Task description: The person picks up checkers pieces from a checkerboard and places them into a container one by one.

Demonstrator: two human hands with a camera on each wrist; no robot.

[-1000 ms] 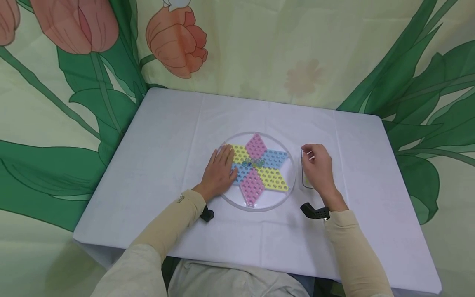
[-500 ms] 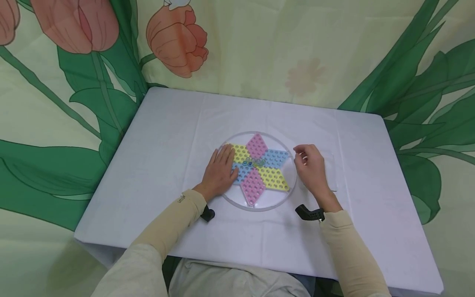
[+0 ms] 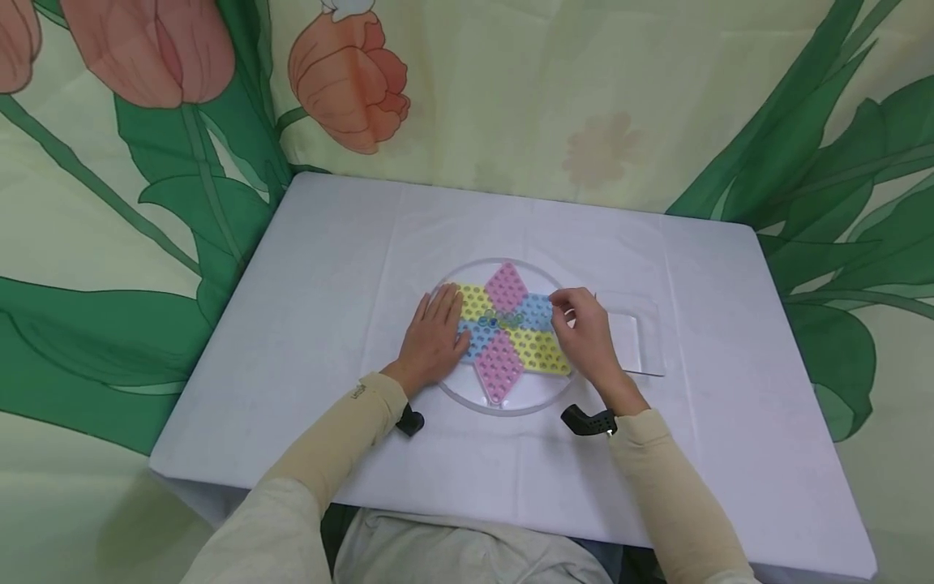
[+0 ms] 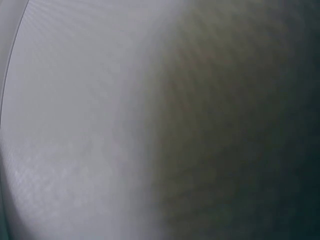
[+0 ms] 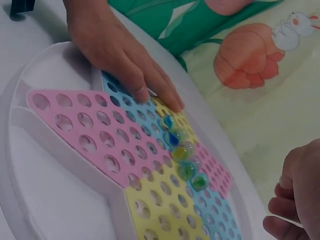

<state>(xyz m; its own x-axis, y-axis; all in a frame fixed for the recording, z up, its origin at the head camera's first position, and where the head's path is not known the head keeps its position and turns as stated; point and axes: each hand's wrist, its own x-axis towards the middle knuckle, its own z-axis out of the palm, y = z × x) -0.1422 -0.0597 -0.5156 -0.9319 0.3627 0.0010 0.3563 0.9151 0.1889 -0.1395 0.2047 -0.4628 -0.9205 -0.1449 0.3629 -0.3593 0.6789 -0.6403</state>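
Note:
A round Chinese checkers board (image 3: 499,369) with pink, yellow and blue perforated sections lies on the white table. Several glass marbles (image 5: 187,170) sit in a row of holes near its middle. The left hand (image 3: 430,334) rests flat, fingers straight, over the board's left side. Above the right edge of the board is the right hand (image 3: 587,334), its fingers curled and thumb near the index fingertip. In the right wrist view the curled fingers (image 5: 283,206) show at the lower right; whatever lies between the fingertips is hidden. The left wrist view is mostly a blur.
Right of the board, partly behind the right hand, lies a clear rectangular tray (image 3: 649,375) with a dark edge. Black wrist cameras (image 3: 587,422) stick out from both cuffs. A flower-printed cloth (image 3: 496,97) hangs behind the table.
The right hand has moved left from over the clear tray to the board's right edge, uncovering part of the tray. The left hand has stayed in place.

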